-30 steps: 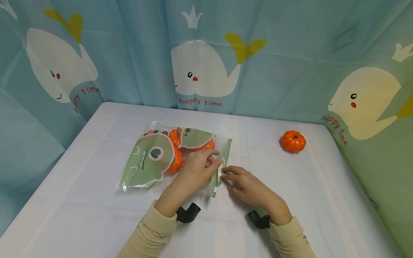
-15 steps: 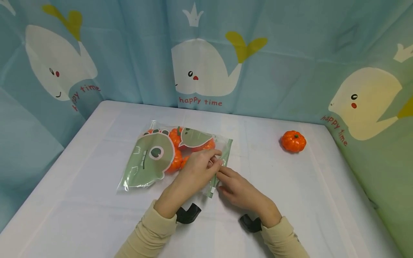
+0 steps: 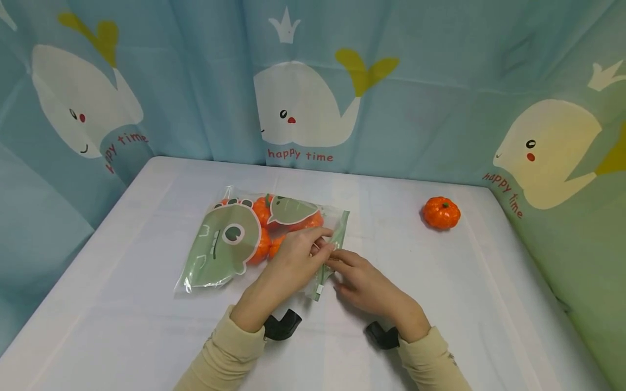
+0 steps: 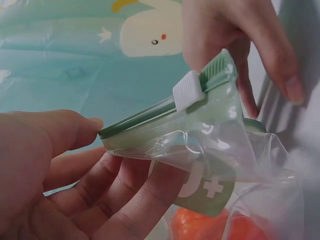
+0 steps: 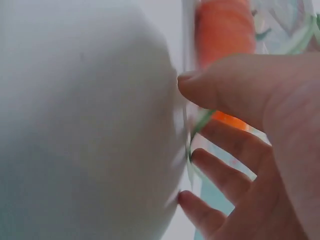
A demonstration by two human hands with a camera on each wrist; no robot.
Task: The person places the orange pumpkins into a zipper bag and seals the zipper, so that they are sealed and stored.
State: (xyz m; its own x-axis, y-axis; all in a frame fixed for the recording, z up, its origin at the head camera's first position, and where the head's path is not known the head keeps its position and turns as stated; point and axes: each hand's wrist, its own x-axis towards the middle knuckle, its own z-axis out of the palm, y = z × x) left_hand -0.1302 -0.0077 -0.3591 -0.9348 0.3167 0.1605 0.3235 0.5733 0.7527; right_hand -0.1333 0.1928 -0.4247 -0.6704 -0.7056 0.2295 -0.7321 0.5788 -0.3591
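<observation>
A clear slider zip bag (image 3: 225, 228) printed with a green cartoon creature lies on the table, with several small orange pumpkins (image 3: 262, 245) inside. The left hand (image 3: 298, 252) pinches the green zip edge between thumb and fingers. In the left wrist view, the white slider (image 4: 188, 91) sits on the green zip strip (image 4: 145, 115), and the mouth looks parted. The right hand (image 3: 364, 282) is at the mouth, its fingertips (image 5: 200, 156) touching the green edge and its thumb apart. Where the hands meet, part of the edge is hidden in the head view.
A single orange pumpkin (image 3: 441, 213) stands on the white table (image 3: 440, 304) at the back right. A blue-green whale-print curtain (image 3: 210, 81) borders the table at the back and sides. Black wrist mounts (image 3: 283, 326) sit below both hands.
The right hand has moved left, from the outer side of the bag's mouth to right beside the left hand. The left hand keeps its pinch; the bag's near edge has shifted slightly left.
</observation>
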